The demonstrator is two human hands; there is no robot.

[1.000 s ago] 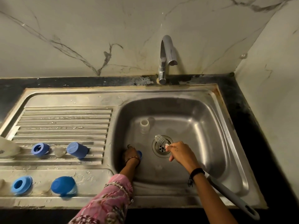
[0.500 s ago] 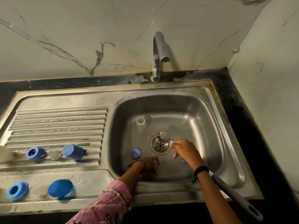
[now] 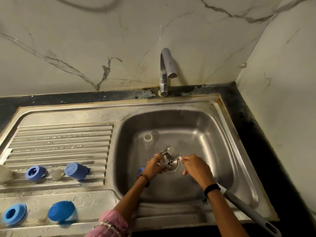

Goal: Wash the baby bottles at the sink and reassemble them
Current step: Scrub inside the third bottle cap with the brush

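At about 7 o'clock, nearest to the viewer, a blue cap [image 3: 61,213] and a blue ring [image 3: 14,214] lie on the draining board [image 3: 59,139]. A little farther are a second ring [image 3: 35,173], a clear teat [image 3: 56,174] and a second cap [image 3: 76,171].

In the basin of the sink [image 3: 205,134], the right hand [image 3: 196,168] has its fingers curled around the bottle brush [image 3: 174,153]. The brush's grey handle [image 3: 251,213] runs back toward 4 o'clock and its bristle head points to 11 o'clock, over the drain [image 3: 170,162].

The left hand [image 3: 154,165] pinches a small clear part [image 3: 164,163], probably a teat, but I cannot tell surely. This part lies at 9 o'clock from the bristle head, just beside it, so I judge the next move brings brush and part together.

A blue ring [image 3: 141,170] shows behind the left wrist. Farther, at 12 o'clock, a clear bottle [image 3: 147,139] stands upright under the tap [image 3: 166,71].
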